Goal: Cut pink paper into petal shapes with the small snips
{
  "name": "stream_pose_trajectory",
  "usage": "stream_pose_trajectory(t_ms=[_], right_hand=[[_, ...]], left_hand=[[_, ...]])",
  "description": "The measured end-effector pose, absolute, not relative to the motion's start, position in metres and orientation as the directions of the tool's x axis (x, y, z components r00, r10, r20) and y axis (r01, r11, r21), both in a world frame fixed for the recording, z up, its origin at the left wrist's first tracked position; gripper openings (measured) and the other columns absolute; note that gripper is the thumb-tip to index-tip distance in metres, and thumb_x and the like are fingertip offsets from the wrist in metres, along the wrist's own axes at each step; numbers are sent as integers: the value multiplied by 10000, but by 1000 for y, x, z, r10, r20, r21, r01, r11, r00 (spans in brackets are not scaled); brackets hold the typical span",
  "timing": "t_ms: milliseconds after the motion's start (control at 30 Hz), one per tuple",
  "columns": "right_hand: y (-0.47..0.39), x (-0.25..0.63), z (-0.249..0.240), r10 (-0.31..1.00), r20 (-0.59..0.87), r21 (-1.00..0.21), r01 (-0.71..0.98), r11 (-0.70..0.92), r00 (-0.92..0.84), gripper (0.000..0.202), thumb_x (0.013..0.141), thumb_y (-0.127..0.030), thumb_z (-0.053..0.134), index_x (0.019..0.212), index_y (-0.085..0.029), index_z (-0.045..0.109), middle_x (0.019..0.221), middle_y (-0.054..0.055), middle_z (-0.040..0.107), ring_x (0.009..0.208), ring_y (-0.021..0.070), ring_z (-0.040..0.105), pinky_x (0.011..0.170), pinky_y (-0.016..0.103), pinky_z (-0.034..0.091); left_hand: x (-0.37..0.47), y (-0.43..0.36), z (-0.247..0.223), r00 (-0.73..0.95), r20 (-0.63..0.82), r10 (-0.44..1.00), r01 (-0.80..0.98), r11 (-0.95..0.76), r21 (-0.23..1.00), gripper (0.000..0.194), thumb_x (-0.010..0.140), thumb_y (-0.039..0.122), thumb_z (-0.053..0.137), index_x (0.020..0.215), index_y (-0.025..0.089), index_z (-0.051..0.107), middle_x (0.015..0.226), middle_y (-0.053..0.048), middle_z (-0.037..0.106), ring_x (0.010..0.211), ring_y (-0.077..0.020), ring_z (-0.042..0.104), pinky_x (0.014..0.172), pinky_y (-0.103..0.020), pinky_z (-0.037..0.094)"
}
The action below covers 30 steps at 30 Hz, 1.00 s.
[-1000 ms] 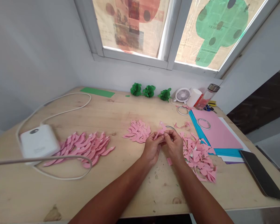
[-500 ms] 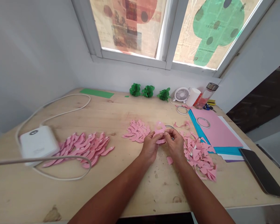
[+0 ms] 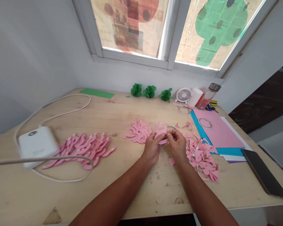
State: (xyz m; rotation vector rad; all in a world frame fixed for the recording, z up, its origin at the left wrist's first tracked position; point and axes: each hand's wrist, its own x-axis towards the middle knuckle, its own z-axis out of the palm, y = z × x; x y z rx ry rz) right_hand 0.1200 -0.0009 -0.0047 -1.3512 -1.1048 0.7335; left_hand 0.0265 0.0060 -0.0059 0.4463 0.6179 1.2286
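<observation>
My left hand (image 3: 152, 147) pinches a curved pink paper cutout (image 3: 160, 127), which has an opening in its middle and a small pale patch near its top. At the cutout's right edge, my right hand (image 3: 177, 144) has thumb and forefinger pressed together; whether a tiny strip is between them is too small to see. Just behind the right fingers lies a roll of tape (image 3: 171, 127), partly hidden. Left of my hands is a pile of small pink paper petals (image 3: 139, 131). Pink paper scraps (image 3: 201, 153) are heaped beside my right wrist.
Longer pink strips (image 3: 85, 149) lie by a white power bank (image 3: 39, 144) with a looping cable. Green paper pieces (image 3: 149, 91) stand along the wall beside a small fan (image 3: 184, 95) and a bottle (image 3: 209, 95). Paper sheets (image 3: 223, 131) and a phone (image 3: 265, 174) lie right.
Both hands keep nearly the same place. The pink cutout has tilted slightly between the fingers, and the right fingertips have shifted a little at its edge.
</observation>
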Motion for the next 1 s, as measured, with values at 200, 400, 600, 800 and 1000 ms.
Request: stream_pose_trajectory(t_ms=[200,400,600,800,1000], right_hand=[[-2,120,-2,900,217,-965,220,140,377,145,708,-297,570,762,-166,604,697,17,624,645,154,573,634,284,469],[-3,120,-2,892,250,-949,278,149,377,155,704,-311,567,747,-168,610,695,23,630,648,159,570,635,292,470],[-4,119,0,894,256,-948,278,156,369,156,712,-312,559,762,-172,605,697,26,633,650,161,573,626,290,476],[-5,119,2,894,257,-943,298,148,368,136,711,-292,553,752,-173,604,703,24,636,662,163,578,642,293,472],[-5,119,2,889,276,-934,319,159,366,135,710,-291,550,739,-170,605,699,26,637,663,163,577,646,293,470]], left_hand=[[26,6,-5,219,-210,953,-725,303,619,245,586,201,757,794,122,656,837,-68,690,809,-165,636,790,-285,470],[27,5,-3,217,-222,951,-701,310,643,229,566,197,760,753,115,656,784,-58,684,762,-156,632,742,-268,475],[27,5,-1,198,-227,953,-697,300,651,249,553,202,767,759,116,657,794,-65,688,787,-169,638,776,-287,473],[27,4,-1,201,-217,955,-709,294,641,241,560,201,765,758,119,654,788,-61,686,796,-172,637,788,-293,470],[28,5,-4,202,-217,955,-712,295,637,232,563,195,759,747,115,643,774,-56,675,781,-163,628,767,-280,469]])
